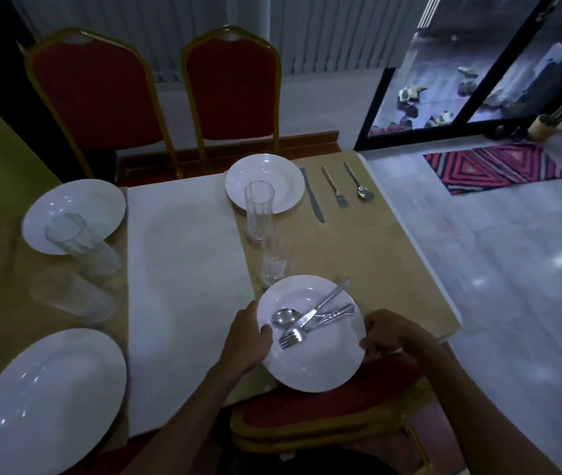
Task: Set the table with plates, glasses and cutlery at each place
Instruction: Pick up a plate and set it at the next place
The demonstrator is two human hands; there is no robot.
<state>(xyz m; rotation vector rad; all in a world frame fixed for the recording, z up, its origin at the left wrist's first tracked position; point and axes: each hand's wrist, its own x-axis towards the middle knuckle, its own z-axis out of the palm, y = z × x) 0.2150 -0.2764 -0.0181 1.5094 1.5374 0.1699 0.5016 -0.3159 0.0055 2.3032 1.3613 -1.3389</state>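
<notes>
White plate with cutlery piled on it, left hand and right hand gripping its rim; next, probably laying the cutlery out beside it.

Both forearms, left hand and right hand are bare.

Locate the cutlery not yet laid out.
Cutlery piled on the plate gripped by left hand and right hand, lower centre of head view, table's near edge.
</notes>
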